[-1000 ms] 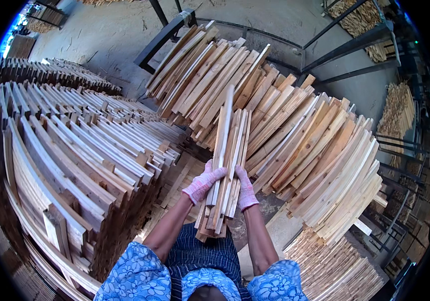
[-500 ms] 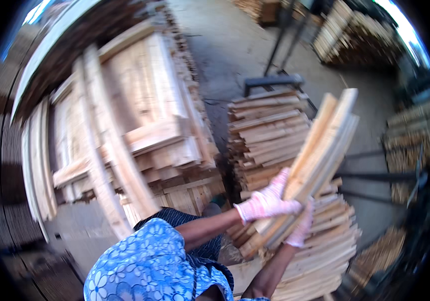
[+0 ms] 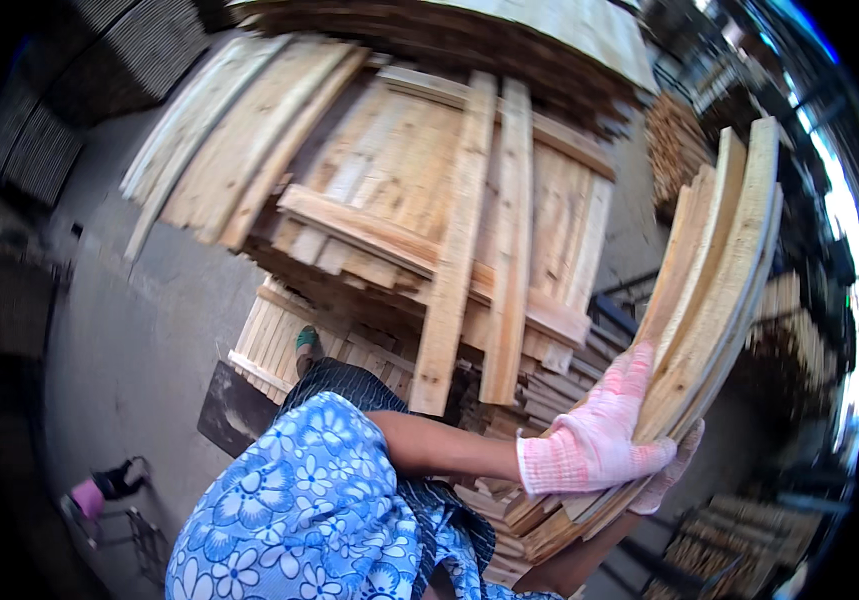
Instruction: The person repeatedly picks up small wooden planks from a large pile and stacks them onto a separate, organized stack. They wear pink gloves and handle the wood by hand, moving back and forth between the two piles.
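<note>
A bundle of several long wooden boards (image 3: 714, 280) is held at my right, tilted, its far ends pointing up and away. My left hand (image 3: 604, 430), in a pink and white knit glove, lies across the near side of the bundle with its fingers along the wood. My right hand (image 3: 674, 472), gloved too, grips the boards from the other side and below; most of its fingers are hidden. Ahead of me, a stack of wooden boards (image 3: 389, 130) carries crosspieces. Two loose planks (image 3: 455, 260) lie over it, their near ends jutting toward me.
More long boards (image 3: 249, 140) overhang the stack's left side. A slatted wooden platform (image 3: 259, 345) is low by my foot. Behind the stack rises a larger timber pile (image 3: 549, 20). Wood piles (image 3: 739, 545) stand at right. Another person (image 3: 94, 495) is at far lower left.
My view and body have turned right-to-left, so the stack with the two planks now lies straight ahead. The bundle has come round with me, still in both hands.
</note>
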`<state>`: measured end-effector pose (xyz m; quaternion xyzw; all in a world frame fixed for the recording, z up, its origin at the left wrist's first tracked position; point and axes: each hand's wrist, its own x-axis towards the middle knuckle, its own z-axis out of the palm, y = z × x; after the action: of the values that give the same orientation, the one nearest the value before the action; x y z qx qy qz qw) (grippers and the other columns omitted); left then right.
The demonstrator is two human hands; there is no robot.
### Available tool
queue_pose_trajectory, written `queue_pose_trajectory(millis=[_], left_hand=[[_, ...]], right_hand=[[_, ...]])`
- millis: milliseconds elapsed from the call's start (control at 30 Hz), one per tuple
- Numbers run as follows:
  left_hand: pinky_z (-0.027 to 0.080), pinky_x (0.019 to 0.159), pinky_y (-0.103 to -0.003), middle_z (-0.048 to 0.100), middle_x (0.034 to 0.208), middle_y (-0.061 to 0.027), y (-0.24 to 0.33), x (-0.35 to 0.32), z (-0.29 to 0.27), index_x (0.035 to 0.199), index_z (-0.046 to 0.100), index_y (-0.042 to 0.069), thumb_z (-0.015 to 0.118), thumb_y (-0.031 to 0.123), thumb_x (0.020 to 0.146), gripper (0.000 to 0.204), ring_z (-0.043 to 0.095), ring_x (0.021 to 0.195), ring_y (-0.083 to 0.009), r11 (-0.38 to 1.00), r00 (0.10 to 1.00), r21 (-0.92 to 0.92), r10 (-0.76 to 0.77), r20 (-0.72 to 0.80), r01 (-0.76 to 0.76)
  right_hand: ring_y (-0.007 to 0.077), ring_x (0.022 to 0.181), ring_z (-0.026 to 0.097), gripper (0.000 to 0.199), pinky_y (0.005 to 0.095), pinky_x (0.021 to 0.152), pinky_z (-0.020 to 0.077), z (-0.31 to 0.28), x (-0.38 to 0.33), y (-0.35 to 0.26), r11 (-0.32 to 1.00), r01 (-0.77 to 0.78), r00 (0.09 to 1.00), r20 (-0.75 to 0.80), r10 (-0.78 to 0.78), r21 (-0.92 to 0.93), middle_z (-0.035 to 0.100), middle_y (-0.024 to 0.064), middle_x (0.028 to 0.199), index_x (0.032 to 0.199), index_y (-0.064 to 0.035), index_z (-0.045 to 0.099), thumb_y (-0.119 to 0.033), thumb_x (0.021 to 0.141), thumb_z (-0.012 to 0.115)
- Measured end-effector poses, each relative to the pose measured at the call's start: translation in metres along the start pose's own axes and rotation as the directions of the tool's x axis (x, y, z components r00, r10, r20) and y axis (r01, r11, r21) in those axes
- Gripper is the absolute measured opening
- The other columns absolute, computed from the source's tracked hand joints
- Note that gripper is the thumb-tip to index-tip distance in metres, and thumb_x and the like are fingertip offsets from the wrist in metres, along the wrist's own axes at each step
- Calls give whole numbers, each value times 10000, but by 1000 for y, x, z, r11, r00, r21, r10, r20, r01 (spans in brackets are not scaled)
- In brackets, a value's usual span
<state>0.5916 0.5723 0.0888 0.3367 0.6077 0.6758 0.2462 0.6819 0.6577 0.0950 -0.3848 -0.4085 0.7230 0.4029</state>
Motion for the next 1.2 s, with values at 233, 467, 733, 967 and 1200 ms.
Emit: queue_pose_trajectory(millis=[233,467,733,967,1200], left_hand=[[380,1181,-411,415,1482,-348,26,18,-171,1611,26,-65,716,613,831,1242,489,1357,-424,961,959,-96,-268,-96,259],[548,920,-454,660,1135,-249,-20,62,-303,1418,447,-22,586,423,914,687,687,1042,-358,589,944,740,-242,-223,325],[569,717,-363,673,973,-117,55,11,-392,1280,569,62,525,136,915,376,681,820,-205,836,873,255,-451,-186,486],[503,1009,-433,446,1531,-219,21,-90,-593,1556,402,97,605,69,807,776,552,1274,-355,926,924,330,-47,-379,183],[501,993,-523,534,1302,-255,-6,-118,-709,1508,465,233,720,285,848,710,572,1165,-457,-28,777,787,-140,-614,616]], right_hand=[[262,1179,640,646,381,994,557,132,33,53,977,-115,775,599,201,-179,615,187,1315,1484,11,439,-442,1042,568],[505,1224,561,920,499,1058,466,248,62,128,14,611,792,610,-21,-792,536,327,1330,1607,-134,315,-486,880,755],[233,1017,668,794,367,884,559,241,79,110,628,412,763,626,159,-661,667,198,1219,1590,-62,324,-121,900,713],[114,739,635,696,245,633,559,289,-11,89,875,118,800,567,196,-469,652,85,1079,1564,-55,363,-28,937,664],[159,1127,595,754,276,948,519,426,-103,186,803,279,721,667,187,-527,601,167,1310,1579,26,309,-56,924,672]])
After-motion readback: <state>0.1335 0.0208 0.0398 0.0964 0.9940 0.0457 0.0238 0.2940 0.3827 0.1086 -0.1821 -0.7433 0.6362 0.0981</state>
